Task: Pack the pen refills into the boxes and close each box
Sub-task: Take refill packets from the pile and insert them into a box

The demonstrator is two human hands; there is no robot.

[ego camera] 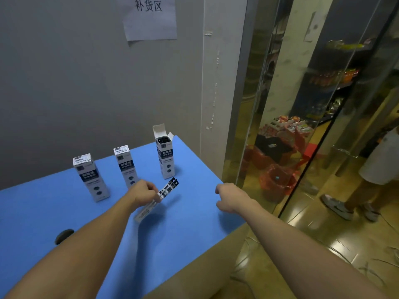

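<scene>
Three boxes stand upright beyond the fingers: two closed boxes [91, 176] [126, 166] and one open box [165, 155] with dark refills inside. The left hand [143, 194] has its fingers curled around one refill pack [158, 198], tilted above the blue worktop [183, 223]. The right hand [230, 197] holds nothing, fingers loosely curled. A paper sign [150, 17] hangs on the grey wall [75, 72].

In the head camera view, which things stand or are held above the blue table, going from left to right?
Left closed box → middle closed box → left hand → refill pack, open box behind it → right hand.
</scene>
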